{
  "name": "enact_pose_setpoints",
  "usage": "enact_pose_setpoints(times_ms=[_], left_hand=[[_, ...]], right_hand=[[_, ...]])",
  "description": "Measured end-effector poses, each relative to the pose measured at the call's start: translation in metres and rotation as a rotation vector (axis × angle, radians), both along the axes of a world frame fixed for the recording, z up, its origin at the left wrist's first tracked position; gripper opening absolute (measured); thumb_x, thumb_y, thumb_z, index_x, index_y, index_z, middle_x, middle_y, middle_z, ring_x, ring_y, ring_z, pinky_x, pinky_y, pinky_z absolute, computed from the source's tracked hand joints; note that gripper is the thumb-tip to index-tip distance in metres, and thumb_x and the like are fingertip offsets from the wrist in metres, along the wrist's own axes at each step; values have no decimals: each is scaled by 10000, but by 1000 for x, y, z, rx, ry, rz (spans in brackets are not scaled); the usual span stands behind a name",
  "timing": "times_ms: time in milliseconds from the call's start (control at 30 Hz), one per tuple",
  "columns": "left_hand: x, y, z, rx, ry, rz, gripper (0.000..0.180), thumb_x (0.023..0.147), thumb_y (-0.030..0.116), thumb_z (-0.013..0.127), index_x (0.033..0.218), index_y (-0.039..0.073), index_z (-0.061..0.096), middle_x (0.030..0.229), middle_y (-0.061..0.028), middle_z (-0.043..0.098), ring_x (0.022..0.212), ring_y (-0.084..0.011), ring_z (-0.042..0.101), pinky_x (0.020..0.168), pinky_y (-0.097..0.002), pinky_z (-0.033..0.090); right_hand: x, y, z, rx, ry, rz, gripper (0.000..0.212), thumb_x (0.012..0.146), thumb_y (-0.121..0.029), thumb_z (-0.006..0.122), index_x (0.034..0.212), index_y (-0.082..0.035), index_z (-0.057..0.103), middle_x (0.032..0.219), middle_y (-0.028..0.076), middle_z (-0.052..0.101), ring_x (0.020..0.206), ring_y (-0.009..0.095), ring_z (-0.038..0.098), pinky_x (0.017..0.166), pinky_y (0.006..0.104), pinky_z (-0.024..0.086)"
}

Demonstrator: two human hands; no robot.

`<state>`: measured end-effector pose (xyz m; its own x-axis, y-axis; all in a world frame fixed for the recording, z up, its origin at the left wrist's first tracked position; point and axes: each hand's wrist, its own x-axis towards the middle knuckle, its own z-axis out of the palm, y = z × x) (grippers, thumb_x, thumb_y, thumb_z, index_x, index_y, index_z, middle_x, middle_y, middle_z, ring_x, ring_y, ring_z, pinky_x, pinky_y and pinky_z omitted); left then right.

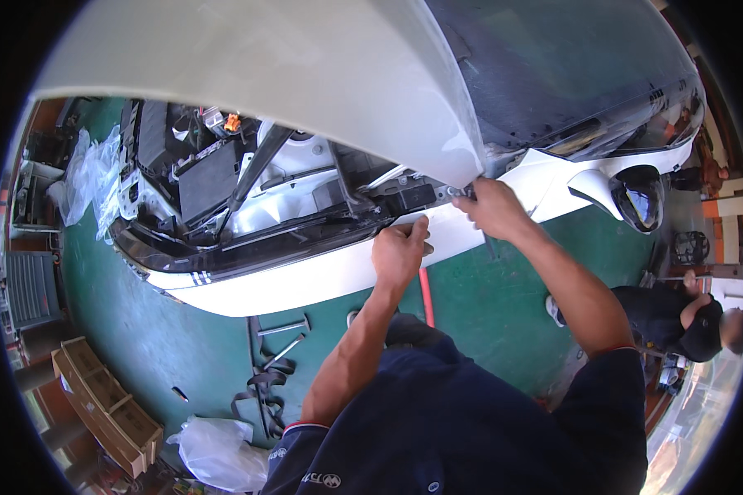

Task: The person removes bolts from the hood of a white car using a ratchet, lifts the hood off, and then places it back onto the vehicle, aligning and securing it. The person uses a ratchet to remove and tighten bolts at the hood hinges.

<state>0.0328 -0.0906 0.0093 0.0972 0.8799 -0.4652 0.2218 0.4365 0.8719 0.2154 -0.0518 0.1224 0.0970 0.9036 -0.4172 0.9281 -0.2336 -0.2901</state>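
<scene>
- Left hand: fingers bent, narrow, at top edge of white fender; can't tell if it holds anything.
- Right hand: fingers curled near rear corner of raised hood, by a small dark item; grip on it unclear.
- Fender runs along the car's near side, below open engine bay with black cover.
- Side mirror right of right hand.
- Green floor: T-handled tool, black strap, red bar.
- Person in dark clothing, far right.
</scene>
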Motion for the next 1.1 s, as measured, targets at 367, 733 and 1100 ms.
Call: enact_pose_setpoints(times_ms=[367,733,1100], left_hand=[[-1,1,2,-12,16,-33,487,1009,498,641,906,66,840,675,-37,767,667,-177,735,741,-339,567],[-3,1,4,3,36,-42,491,1012,507,628,887,80,835,673,-33,764,686,-188,744,749,-351,567],[-3,1,9,49,35,-36,481,1011,427,663,888,-13,814,684,-92,770,633,-151,743,683,-302,567]], right_hand=[[-6,5,1,-120,-1,-84,324,1024,-323,672,1071,-6,717,934,181,778,953,360,762,827,495,587],[5,-5,-4,43,-271,94,224,1004,-225,653,1059,-11,690,904,157,772,914,355,760,868,509,573],[11,-11,-11,321,-330,275,210,982,-184,675,1085,-1,680,939,170,761,868,348,755,803,483,586]])
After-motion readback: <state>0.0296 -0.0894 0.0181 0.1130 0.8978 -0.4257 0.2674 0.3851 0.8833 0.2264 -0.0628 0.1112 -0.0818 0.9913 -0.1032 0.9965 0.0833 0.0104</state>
